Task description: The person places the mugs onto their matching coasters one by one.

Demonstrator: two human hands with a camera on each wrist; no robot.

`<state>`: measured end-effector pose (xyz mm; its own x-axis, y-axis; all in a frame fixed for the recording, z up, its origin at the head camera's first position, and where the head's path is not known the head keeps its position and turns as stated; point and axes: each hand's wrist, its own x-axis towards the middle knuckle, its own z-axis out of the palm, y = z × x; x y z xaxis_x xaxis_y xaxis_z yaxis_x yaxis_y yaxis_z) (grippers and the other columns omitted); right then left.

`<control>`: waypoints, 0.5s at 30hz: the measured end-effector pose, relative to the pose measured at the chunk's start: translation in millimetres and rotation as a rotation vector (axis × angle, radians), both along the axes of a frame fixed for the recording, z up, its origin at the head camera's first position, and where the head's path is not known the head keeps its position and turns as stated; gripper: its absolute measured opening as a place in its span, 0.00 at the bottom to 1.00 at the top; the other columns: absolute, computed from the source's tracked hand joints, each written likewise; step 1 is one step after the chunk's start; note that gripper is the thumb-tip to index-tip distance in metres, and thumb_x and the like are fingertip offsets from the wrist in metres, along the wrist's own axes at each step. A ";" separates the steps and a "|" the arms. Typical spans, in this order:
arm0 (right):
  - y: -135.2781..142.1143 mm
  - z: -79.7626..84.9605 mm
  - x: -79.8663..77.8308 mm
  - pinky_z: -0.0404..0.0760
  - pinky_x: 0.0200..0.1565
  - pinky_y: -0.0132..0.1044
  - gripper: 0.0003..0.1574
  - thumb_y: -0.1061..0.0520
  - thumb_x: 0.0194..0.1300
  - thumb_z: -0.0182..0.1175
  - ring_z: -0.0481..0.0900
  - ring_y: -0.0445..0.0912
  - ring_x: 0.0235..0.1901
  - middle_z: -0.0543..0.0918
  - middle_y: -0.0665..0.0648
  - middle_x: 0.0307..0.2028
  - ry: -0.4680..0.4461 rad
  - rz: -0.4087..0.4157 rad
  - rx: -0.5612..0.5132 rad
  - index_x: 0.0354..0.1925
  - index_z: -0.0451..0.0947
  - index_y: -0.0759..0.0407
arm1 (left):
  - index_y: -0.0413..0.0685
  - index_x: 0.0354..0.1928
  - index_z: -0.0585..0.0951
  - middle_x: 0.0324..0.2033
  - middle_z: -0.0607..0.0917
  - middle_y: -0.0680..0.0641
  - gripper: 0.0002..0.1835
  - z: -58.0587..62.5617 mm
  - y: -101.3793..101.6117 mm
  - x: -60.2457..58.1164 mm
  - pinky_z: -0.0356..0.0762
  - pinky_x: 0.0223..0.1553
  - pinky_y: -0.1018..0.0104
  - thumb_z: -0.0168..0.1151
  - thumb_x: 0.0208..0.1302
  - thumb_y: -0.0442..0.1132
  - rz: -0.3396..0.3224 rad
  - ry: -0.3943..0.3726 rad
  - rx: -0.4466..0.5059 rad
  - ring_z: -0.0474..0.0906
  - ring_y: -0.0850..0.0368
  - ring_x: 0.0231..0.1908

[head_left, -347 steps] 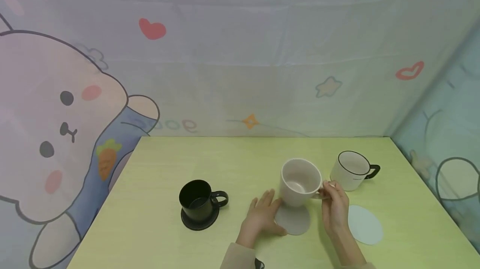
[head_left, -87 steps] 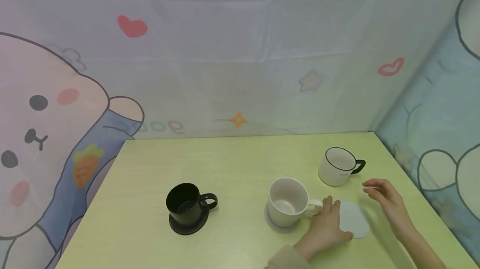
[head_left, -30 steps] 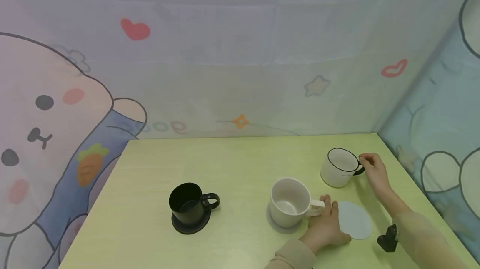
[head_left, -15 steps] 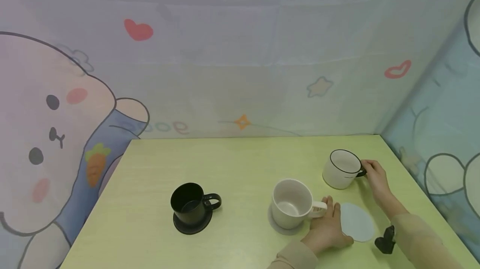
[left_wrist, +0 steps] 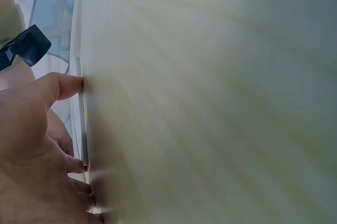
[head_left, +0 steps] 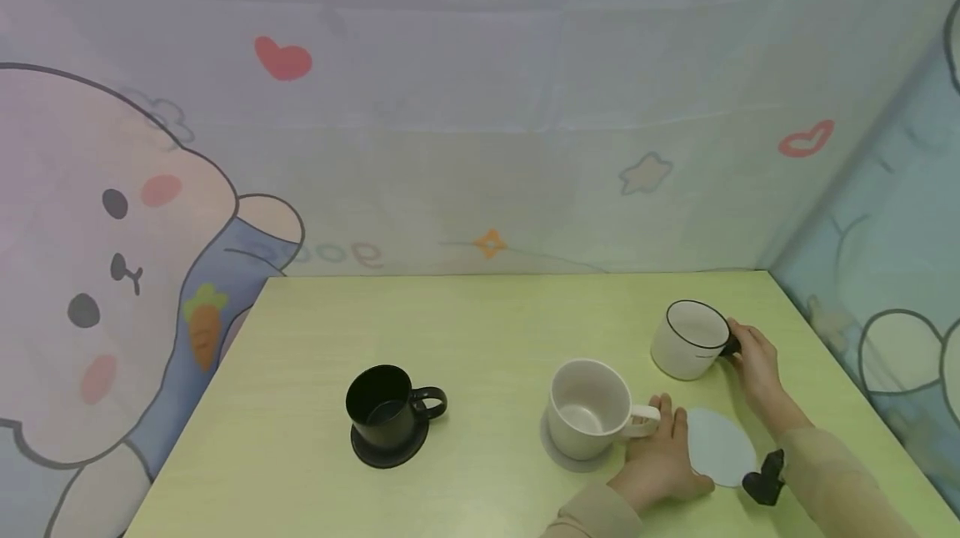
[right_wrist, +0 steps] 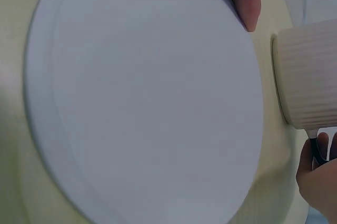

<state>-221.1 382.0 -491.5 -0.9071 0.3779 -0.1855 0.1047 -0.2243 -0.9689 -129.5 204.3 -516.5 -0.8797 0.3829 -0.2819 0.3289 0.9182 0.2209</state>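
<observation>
At the table's right, my right hand [head_left: 756, 363] grips the black handle of a white mug with a black rim [head_left: 686, 348]. That mug stands upright on the table, beyond a round white coaster [head_left: 723, 448]. My left hand [head_left: 662, 459] rests at the coaster's left edge with its fingers extended. In the left wrist view, the left thumb [left_wrist: 66, 84] touches the coaster's edge. A plain white mug [head_left: 588, 413] stands on a grey coaster [head_left: 553, 448] just left of that hand, its handle by the fingers. In the right wrist view, the white coaster [right_wrist: 158, 98] fills the middle.
To the left, a black mug [head_left: 384, 417] stands on a black coaster [head_left: 386, 459]. A black heart-shaped piece [head_left: 765, 480] sits at the right sleeve's cuff. A printed cloth [head_left: 480, 104] hangs behind the table [head_left: 315, 338].
The plain mug, earlier held above the grey coaster, stands on it now. My right hand went to the black-rimmed mug's handle and grips it more fully. My left hand moved to the white coaster.
</observation>
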 end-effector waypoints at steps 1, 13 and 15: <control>-0.1 -0.6 0.2 0.76 0.41 0.20 0.21 0.51 0.77 0.54 0.72 0.31 0.37 0.77 0.37 0.29 -0.001 -0.002 -0.001 0.24 0.79 0.46 | 0.70 0.79 0.56 0.80 0.51 0.61 0.51 -2.1 1.3 -0.5 0.58 0.72 0.65 0.64 0.56 0.73 -0.004 0.010 -0.008 0.44 0.65 0.78; 5.6 -7.2 -2.6 0.76 0.36 0.22 0.25 0.56 0.78 0.52 0.73 0.32 0.30 0.77 0.41 0.24 0.095 0.060 -0.095 0.22 0.79 0.48 | 0.70 0.79 0.55 0.79 0.50 0.63 0.50 9.4 -4.5 2.9 0.57 0.72 0.67 0.63 0.58 0.72 -0.003 -0.020 0.001 0.44 0.66 0.78; 6.9 -7.7 -3.0 0.76 0.35 0.22 0.26 0.59 0.79 0.50 0.74 0.33 0.28 0.79 0.42 0.23 0.129 0.079 -0.141 0.22 0.81 0.49 | 0.70 0.80 0.54 0.80 0.49 0.62 0.50 11.6 -5.1 3.5 0.56 0.72 0.68 0.63 0.59 0.71 -0.008 -0.030 0.006 0.43 0.66 0.78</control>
